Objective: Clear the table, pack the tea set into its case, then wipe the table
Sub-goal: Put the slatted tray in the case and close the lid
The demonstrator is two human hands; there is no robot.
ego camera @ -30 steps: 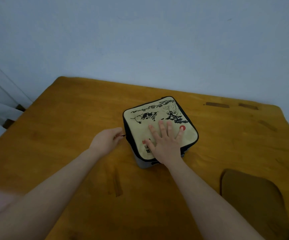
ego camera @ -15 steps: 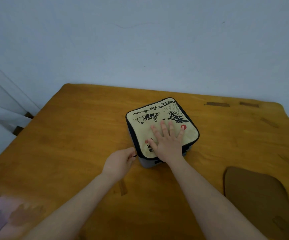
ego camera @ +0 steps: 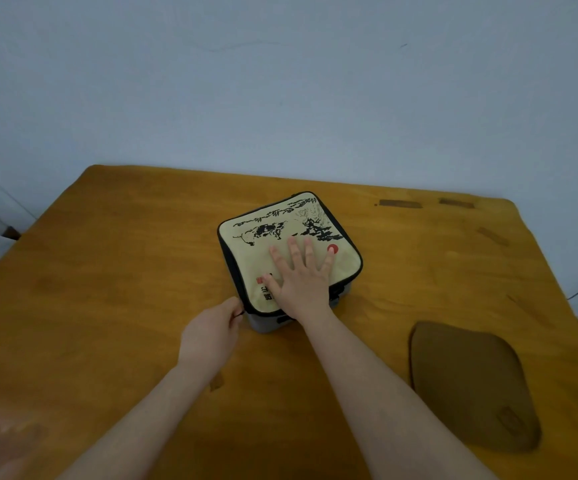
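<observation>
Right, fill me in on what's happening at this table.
A person is closing the tea set case on the table. The right hand presses flat on its printed lid, while the left hand pinches the zipper pull at the near left corner, apparently to zip it. A brown cloth lies untouched to the right.

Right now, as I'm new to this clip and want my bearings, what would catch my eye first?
A cream case with an ink drawing on its lid sits mid-table, the right hand pressed flat on it. The left hand pinches the zip pull at its near left corner. A brown cloth lies near right.
</observation>
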